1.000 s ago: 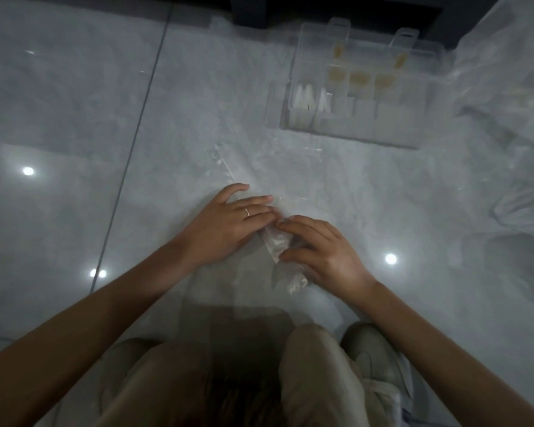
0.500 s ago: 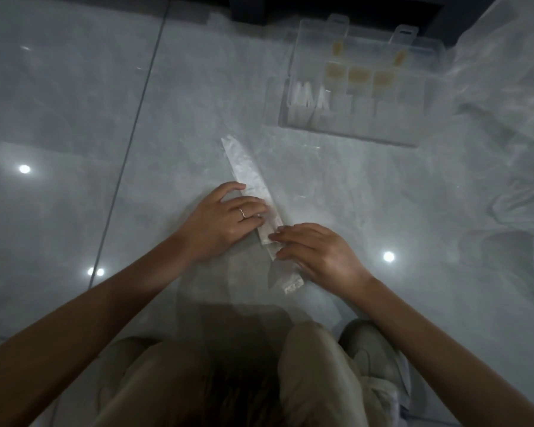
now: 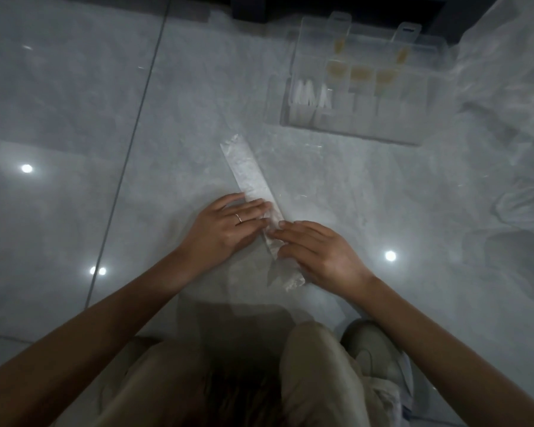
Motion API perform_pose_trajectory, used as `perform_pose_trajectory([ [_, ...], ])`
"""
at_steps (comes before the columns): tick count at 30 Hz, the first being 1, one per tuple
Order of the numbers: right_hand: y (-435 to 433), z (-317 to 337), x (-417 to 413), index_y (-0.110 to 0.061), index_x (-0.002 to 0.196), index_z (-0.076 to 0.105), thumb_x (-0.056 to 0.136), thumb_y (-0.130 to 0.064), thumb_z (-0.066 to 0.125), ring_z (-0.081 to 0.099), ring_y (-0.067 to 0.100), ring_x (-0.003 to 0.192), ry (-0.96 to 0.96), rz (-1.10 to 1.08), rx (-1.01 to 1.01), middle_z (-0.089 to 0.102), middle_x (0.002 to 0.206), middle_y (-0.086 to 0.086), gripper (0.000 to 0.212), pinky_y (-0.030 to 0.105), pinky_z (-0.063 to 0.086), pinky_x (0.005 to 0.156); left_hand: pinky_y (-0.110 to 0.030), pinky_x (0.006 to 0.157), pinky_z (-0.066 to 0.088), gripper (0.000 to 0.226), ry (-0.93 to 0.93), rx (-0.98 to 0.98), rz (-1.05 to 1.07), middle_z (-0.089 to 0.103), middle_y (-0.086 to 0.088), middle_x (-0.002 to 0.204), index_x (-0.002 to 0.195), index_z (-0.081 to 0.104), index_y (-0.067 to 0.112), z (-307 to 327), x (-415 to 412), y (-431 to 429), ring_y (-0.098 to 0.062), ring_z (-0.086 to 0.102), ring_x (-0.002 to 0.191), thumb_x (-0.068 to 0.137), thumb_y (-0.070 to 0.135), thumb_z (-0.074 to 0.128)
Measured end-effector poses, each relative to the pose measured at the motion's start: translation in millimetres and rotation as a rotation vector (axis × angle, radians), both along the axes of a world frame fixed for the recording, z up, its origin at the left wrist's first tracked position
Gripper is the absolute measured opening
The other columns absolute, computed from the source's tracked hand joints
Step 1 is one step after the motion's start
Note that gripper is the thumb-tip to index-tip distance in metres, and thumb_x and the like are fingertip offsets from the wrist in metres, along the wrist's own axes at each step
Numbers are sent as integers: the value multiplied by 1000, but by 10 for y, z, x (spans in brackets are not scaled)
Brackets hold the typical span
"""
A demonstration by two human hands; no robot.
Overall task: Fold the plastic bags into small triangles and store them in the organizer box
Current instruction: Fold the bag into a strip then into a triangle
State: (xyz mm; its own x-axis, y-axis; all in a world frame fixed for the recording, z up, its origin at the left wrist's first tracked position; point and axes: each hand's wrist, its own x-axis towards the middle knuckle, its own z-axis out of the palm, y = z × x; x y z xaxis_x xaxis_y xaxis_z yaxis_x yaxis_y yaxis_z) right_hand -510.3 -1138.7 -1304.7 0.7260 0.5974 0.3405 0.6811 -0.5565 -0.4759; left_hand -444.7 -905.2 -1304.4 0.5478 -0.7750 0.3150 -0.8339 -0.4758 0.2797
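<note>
The plastic bag (image 3: 247, 171) lies on the floor (image 3: 74, 118), nearer than the organizer box (image 3: 413, 131), as a narrow strip. Its long axis runs far-left to near-right. Your left hand (image 3: 225, 229) and right hand (image 3: 318, 254) press it flat-fingered, grasping nothing. One second ago its far half was not yet flat.

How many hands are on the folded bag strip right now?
2. The left hand presses the strip mid-length from the left; the right hand presses it from the right.

Tiled floor (image 3: 74, 103): bag strip (image 3: 247, 171), organizer box (image 3: 386, 132)
</note>
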Motion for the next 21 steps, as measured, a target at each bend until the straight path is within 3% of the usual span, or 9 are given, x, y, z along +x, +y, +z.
perform_pose_trajectory([
  [5,-23,-21,-4,-6,99,71,88,-3,61,58,22,120,7,13,-12,65,125,9,16,36,44,103,-38,104,41,27,86,29,11,61,-8,131,111,71,8,19,-11,14,-20,57,123,96,20,52],
  [8,-28,-45,2,-6,102,71,78,2,71,62,19,114,14,-11,-15,67,121,7,24,35,46,100,-40,110,33,36,157,114,11,54,-6,139,120,66,10,24,-18,44,-20,48,131,93,27,51],
  [10,-9,-32,26,-5,100,73,73,3,76,65,19,107,3,-51,12,71,112,9,28,33,48,95,-45,113,28,43,181,179,12,49,-5,145,127,61,11,29,-38,69,-20,42,136,93,34,49],
  [13,33,39,86,-6,95,74,82,-2,65,64,20,97,-13,-115,30,71,94,8,17,32,46,85,-52,112,26,49,132,270,-10,43,-6,150,133,56,13,32,-64,103,-20,36,140,94,41,45],
  [17,108,131,176,-10,78,66,87,-22,57,58,20,75,206,-192,31,63,72,1,18,30,38,71,-57,112,22,51,100,328,-18,39,-6,152,131,54,15,21,-60,132,-21,32,142,93,46,42],
  [21,212,140,252,-14,70,58,87,-25,64,50,15,60,356,-323,36,48,60,-9,21,26,31,65,-60,111,20,45,85,306,2,45,-10,147,122,56,17,18,-55,158,-22,34,140,91,48,44],
])
